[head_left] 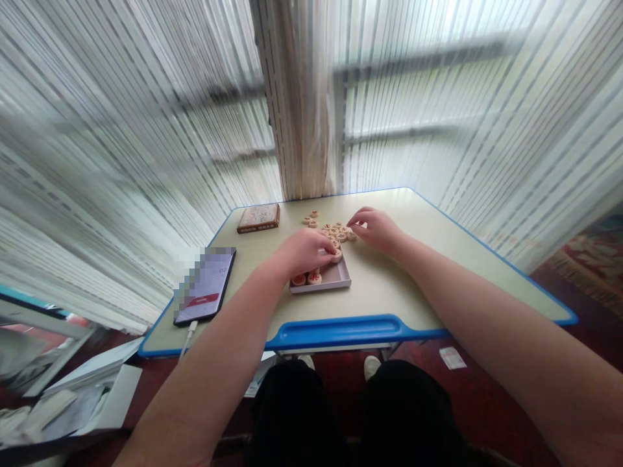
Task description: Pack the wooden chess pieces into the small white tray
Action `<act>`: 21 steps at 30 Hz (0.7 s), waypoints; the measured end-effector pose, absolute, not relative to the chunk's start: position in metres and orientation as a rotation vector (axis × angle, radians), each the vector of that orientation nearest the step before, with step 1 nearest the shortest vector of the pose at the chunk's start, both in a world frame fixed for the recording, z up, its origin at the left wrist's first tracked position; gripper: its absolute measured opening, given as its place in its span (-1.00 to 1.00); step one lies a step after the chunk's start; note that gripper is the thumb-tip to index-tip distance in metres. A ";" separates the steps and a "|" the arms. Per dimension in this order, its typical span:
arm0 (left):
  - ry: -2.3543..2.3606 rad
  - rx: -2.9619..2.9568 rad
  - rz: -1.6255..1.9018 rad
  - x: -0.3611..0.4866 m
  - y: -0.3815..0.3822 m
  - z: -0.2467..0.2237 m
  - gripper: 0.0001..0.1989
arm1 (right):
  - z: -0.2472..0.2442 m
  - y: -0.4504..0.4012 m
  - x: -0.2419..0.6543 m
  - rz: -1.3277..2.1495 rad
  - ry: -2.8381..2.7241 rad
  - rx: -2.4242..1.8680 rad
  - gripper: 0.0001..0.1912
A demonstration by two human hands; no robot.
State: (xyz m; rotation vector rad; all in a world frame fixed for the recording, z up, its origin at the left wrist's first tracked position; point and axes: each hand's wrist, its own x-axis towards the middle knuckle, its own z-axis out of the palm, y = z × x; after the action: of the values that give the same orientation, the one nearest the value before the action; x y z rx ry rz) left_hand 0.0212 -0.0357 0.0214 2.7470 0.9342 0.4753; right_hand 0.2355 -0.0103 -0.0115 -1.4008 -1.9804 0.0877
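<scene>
Several round wooden pieces with characters (333,230) lie in a loose pile near the middle of the table. In front of them is a shallow white tray (331,284), with red-marked pieces (315,278) at its near left corner. My left hand (305,251) is over the tray, its thumb and fingers closed on a wooden piece (336,257) at the tray's far side. My right hand (374,228) is at the right edge of the pile, fingers apart, with nothing visible in it.
A patterned box (259,218) sits at the back left of the table. A tablet (207,285) with a white cable lies at the left edge. A blue pencil groove (339,327) runs along the front edge. Striped curtains hang behind.
</scene>
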 end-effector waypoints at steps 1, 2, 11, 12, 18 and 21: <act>0.927 2.750 0.486 0.021 -0.035 0.021 -0.83 | -0.012 -0.010 0.235 0.085 -1.980 -1.401 -0.77; 0.917 2.754 0.495 0.021 -0.035 0.020 -0.83 | -0.012 -0.010 0.235 0.084 -1.979 -1.403 -0.77; 0.909 2.782 0.480 0.022 -0.035 0.021 -0.82 | -0.012 -0.010 0.236 0.110 -1.983 -1.418 -0.77; 0.916 2.777 0.470 0.022 -0.036 0.021 -0.82 | -0.012 -0.010 0.235 0.117 -1.982 -1.428 -0.78; 0.890 2.757 0.522 0.021 -0.035 0.022 -0.81 | -0.012 -0.010 0.235 0.131 -1.985 -1.446 -0.78; 0.968 2.741 0.580 0.020 -0.033 0.021 -0.80 | -0.013 -0.009 0.236 0.103 -1.993 -1.427 -0.78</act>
State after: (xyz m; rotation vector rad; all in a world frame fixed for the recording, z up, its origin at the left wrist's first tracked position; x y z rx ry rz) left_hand 0.0201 -0.0332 0.0211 2.7409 0.9682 0.5795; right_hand 0.2360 -0.0086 -0.0131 -1.4270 -1.9930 0.1027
